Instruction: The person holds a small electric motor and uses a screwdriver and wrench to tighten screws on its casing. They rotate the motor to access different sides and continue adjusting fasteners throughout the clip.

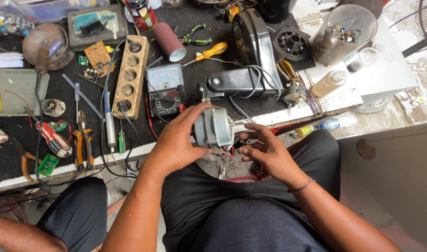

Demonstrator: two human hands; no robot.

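Left hand [176,147]: gripping small grey motor [214,127], just off bench [17,163] front edge, over lap | Right hand [265,151]: open, fingers by motor's wires | Step: likely checking motor | Next: needs steady hold, soft touch on wires | Nearby: meter [165,89] on bench

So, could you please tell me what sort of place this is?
Probably a small electrical repair bench: the left hand holds a small electric motor, and an analog multimeter, pliers and loose circuit boards lie about on the worktable.
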